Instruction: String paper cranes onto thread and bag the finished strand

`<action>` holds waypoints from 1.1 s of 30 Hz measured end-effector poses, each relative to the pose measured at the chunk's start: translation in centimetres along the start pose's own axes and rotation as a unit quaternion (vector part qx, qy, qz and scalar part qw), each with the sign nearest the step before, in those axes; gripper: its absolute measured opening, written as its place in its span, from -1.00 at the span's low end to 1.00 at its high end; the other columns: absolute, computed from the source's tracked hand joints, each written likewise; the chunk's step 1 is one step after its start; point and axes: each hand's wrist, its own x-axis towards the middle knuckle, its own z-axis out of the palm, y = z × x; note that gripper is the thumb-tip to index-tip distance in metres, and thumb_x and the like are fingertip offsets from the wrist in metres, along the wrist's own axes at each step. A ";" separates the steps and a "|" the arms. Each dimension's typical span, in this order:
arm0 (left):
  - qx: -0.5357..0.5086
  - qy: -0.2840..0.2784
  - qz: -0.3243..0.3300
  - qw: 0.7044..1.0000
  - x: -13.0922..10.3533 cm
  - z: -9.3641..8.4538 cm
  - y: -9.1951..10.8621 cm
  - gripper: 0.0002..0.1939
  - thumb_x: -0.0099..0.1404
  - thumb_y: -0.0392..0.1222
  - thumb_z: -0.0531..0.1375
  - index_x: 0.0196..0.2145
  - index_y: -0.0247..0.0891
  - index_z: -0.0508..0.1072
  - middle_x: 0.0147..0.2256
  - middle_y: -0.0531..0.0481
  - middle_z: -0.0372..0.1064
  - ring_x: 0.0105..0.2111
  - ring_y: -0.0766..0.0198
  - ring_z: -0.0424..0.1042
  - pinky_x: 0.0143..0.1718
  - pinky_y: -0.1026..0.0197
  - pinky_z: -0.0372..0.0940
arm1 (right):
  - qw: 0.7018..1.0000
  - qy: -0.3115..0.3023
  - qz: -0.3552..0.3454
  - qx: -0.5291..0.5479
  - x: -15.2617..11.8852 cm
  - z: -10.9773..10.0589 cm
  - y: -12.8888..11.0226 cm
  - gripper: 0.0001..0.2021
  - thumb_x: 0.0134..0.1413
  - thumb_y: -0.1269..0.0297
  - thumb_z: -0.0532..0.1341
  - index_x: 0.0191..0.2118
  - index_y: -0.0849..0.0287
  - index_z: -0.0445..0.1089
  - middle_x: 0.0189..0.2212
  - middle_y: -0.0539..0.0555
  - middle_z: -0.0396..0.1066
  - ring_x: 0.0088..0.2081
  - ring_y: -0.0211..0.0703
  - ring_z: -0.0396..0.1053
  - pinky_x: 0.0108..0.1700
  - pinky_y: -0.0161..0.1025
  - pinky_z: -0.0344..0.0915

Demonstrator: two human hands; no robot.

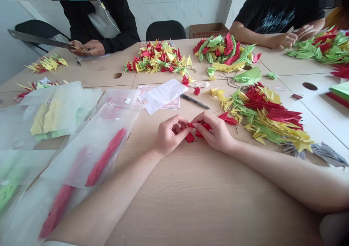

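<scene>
Red folded paper pieces (190, 137) are between my two hands, just above the table (174, 188). My left hand (171, 132) pinches one side of the red paper between thumb and index finger. From the other side my right hand (214, 131) also pinches it, its fingertips close to the left ones, with more red paper under its fingers. A thin dark thread end shows below the paper. Right of my right hand lies a red paper crane (229, 119), beside a pile of red, yellow and green folded cranes (267, 111).
Clear bags with folded paper (106, 155) cover the table's left. Printed sheets (163, 95) and a pen (195, 101) lie ahead. Farther back are a crane heap (158, 57) and a crane garland (226, 51). Two other people sit opposite, one holding a long flat strip (40, 39).
</scene>
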 end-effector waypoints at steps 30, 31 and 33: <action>-0.195 -0.054 -0.078 0.976 0.9 -1.4 -0.4 -0.75 0.26 -0.07 0.26 -0.45 -0.32 0.49 -0.54 0.06 0.35 -0.62 0.46 0.20 -0.59 0.35 0.08 | 0.989 0.015 0.016 0.143 -0.7 -0.1 0.1 -0.94 0.24 0.38 0.18 -0.20 0.13 0.26 -0.36 0.03 0.34 -0.40 -0.26 0.31 -0.40 -0.29 0.25; -0.191 -0.057 -0.074 0.977 0.8 -1.4 -0.4 -0.75 0.26 -0.07 0.26 -0.44 -0.32 0.49 -0.54 0.07 0.35 -0.62 0.46 0.20 -0.58 0.35 0.10 | 0.990 0.014 0.015 0.136 -0.7 -0.1 0.1 -0.92 0.22 0.38 0.21 -0.21 0.14 0.26 -0.38 0.02 0.33 -0.43 -0.28 0.28 -0.42 -0.30 0.23; -0.179 -0.066 -0.068 0.979 0.7 -1.3 -0.3 -0.75 0.26 -0.06 0.26 -0.42 -0.32 0.50 -0.52 0.06 0.35 -0.60 0.45 0.20 -0.57 0.35 0.11 | 0.992 0.009 0.010 0.124 -0.7 -0.1 0.2 -0.90 0.19 0.40 0.22 -0.22 0.14 0.27 -0.40 0.00 0.32 -0.46 -0.30 0.24 -0.45 -0.32 0.20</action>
